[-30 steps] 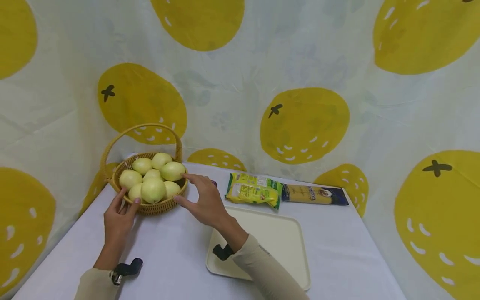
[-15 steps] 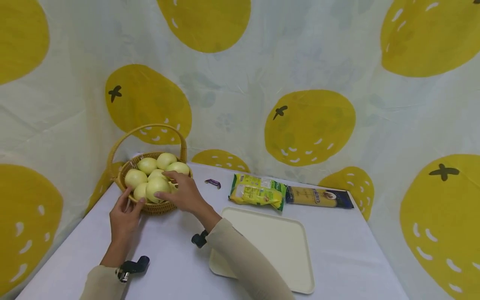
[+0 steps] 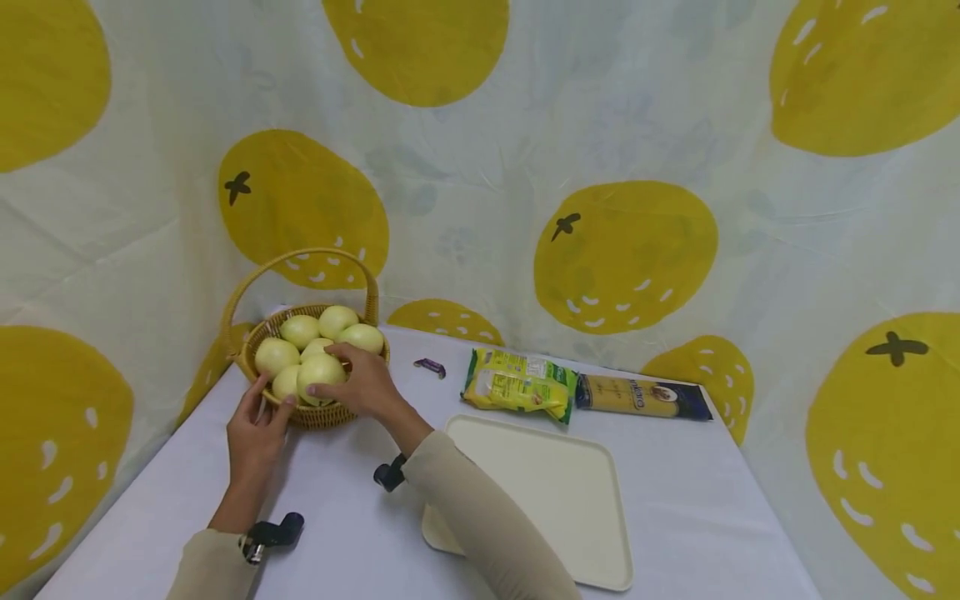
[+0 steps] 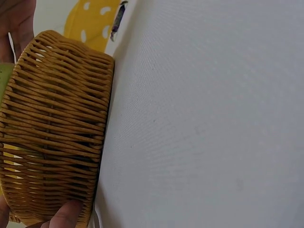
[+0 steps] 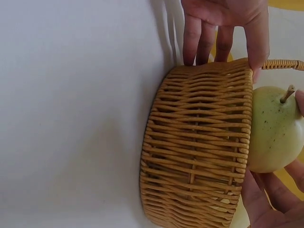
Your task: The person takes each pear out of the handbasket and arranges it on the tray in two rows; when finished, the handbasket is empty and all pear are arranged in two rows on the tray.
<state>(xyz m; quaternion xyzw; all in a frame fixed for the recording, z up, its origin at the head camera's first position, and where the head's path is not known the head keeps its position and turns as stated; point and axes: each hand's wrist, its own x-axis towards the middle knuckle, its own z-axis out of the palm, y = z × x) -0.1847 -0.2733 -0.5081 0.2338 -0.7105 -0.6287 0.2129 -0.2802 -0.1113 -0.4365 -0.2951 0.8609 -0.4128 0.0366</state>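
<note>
A brown wicker basket (image 3: 322,418) with an arched handle stands at the left of the table, filled with several pale yellow-green pears. My right hand (image 3: 363,383) holds the front pear (image 3: 321,372) at the top of the pile; in the right wrist view this pear (image 5: 273,135) shows its stem, with fingers curled along its side. My left hand (image 3: 255,437) holds the basket's near left side. Seen from the right wrist, the left hand's fingers (image 5: 204,40) lie against the wicker wall with its thumb at the rim. The left wrist view shows the basket wall (image 4: 57,109) close up.
Right of the basket lies a small purple wrapped sweet (image 3: 430,365). Behind a cream tray (image 3: 540,492) are a yellow-green packet (image 3: 519,383) and a blue-and-gold pasta packet (image 3: 641,396). A lemon-print curtain (image 3: 465,167) hangs behind the white-covered table (image 3: 697,508).
My right hand has moved left from the basket's right rim onto the front pear and taken hold of it. My left hand has stayed on the basket. The view has shifted slightly.
</note>
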